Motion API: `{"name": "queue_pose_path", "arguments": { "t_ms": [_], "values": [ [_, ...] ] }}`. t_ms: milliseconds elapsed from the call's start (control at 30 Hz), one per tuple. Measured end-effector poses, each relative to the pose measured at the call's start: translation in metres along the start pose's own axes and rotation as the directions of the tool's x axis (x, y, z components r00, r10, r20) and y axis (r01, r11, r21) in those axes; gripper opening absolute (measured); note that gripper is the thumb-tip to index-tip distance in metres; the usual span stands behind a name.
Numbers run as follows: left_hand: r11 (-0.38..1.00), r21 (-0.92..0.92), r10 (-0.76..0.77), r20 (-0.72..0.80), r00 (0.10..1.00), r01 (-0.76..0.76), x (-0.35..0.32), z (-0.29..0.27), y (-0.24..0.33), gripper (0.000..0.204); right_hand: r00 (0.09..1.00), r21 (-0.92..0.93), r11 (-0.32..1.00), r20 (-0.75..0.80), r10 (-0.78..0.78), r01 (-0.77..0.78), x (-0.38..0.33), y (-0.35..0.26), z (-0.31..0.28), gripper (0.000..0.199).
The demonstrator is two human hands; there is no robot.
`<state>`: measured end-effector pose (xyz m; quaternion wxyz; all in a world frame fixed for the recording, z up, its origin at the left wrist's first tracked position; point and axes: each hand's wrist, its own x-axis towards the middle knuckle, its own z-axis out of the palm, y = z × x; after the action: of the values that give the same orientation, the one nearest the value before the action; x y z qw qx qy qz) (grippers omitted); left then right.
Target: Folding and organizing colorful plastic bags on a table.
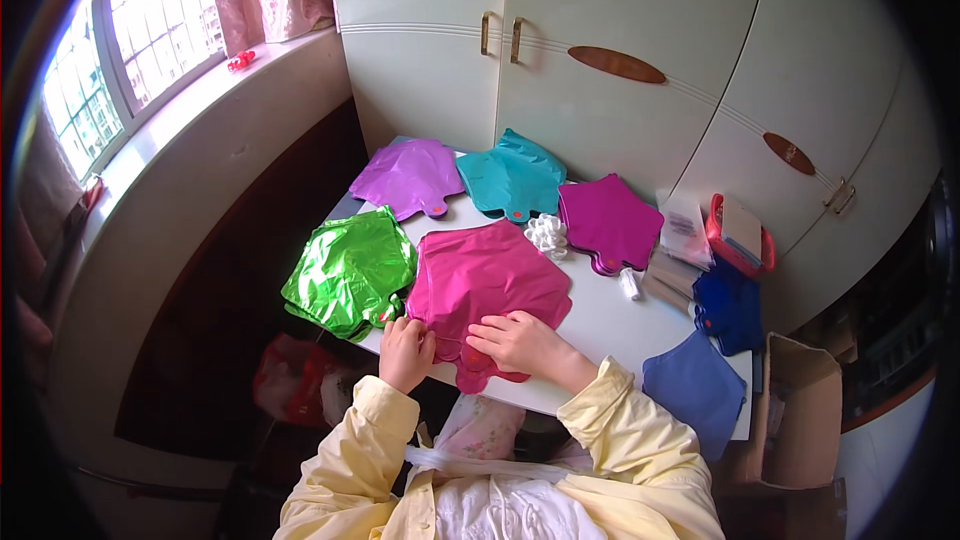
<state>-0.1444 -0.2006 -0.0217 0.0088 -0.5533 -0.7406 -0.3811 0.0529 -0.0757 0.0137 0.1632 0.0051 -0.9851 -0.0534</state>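
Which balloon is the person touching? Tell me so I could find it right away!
Look at the white table in front of the cream cupboards. At its near edge, right before the person, lies a flat pink foil balloon, with the left hand and right hand resting on it. It is the only one under hands; the green balloon lies just left of it.

Bare white tabletop (610, 325) between pink balloon (490, 280) and blue balloon (695, 385).
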Motion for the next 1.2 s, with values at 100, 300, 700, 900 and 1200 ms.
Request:
{"name": "queue_pose_path", "arguments": {
  "t_ms": [100,300,700,900,1200],
  "values": [
    [0.993,-0.073,-0.082,0.123,0.989,0.091,0.003,-0.004,-0.001,0.016,0.999,0.03,0.999,-0.042,-0.014,0.015,0.005,0.002,-0.008,0.047],
    [0.996,-0.025,-0.089,0.069,0.994,0.091,0.006,-0.003,0.0,0.017,0.994,0.012,0.997,-0.079,-0.072,0.073,0.015,-0.006,-0.004,0.037],
    [0.995,0.097,-0.034,0.001,0.999,0.034,-0.005,-0.005,0.015,0.015,0.875,0.025,0.97,-0.427,0.23,-0.243,0.024,0.005,-0.011,0.016],
    [0.998,0.064,0.006,-0.026,1.0,-0.004,-0.01,-0.003,0.013,0.015,0.897,-0.002,0.999,-0.44,0.045,-0.051,0.044,0.002,0.004,0.02],
    [0.998,-0.045,-0.043,0.208,0.977,0.054,-0.001,-0.01,0.004,0.017,0.991,0.093,0.994,-0.125,-0.05,0.062,0.04,-0.009,0.007,0.039]
  ]
}}
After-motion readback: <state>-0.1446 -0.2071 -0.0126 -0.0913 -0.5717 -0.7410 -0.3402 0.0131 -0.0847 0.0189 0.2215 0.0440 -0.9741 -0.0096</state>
